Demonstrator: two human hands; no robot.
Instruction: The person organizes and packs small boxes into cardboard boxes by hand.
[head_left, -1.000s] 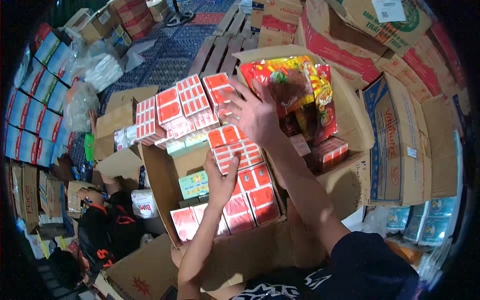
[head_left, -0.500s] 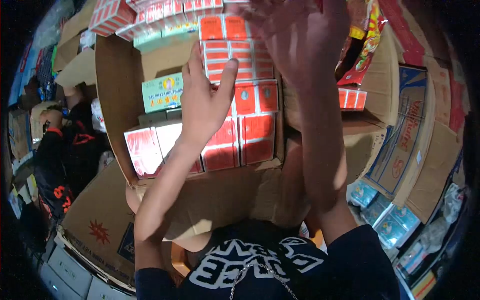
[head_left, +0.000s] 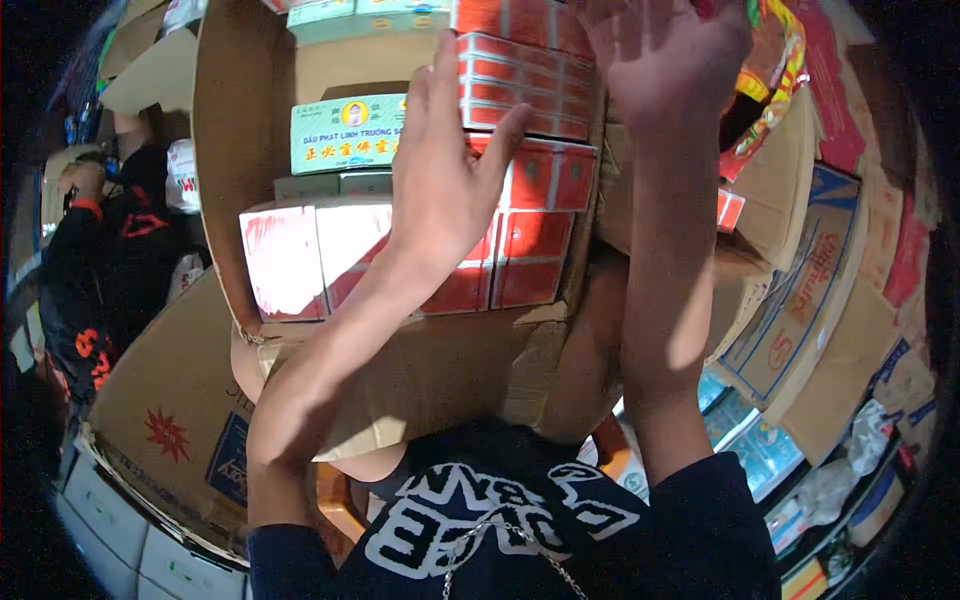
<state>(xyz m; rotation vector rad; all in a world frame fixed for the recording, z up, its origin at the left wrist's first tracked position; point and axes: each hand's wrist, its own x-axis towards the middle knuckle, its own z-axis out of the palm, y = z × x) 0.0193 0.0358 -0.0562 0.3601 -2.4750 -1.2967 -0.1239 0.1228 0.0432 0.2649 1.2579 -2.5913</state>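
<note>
My left hand point(head_left: 445, 175) is open, with fingers straight and thumb apart. It lies along the left side of a stack of red-and-white small boxes point(head_left: 530, 90) in an open cardboard carton point(head_left: 440, 375); whether it presses on them I cannot tell. My right hand point(head_left: 670, 65) is raised at the top right of the stack, open, its fingertips cut off by the frame's edge. Left of my left hand sits a green box point(head_left: 345, 140) with printed lettering. Larger red-and-white packs point(head_left: 530, 260) line the near side of the carton, one in bright light.
A carton with a red burst print point(head_left: 165, 435) stands at the lower left, by pale boxes point(head_left: 110, 520). To the right are a blue-printed carton point(head_left: 800, 290), teal packs point(head_left: 755, 450) and a shiny red-yellow packet point(head_left: 770, 80). Another person's dark sleeve point(head_left: 80, 240) shows at left.
The view has shifted, so the carton and its boxes appear higher. My right hand has moved to the right and is less blurred. My left hand stays beside the red stack, open.
</note>
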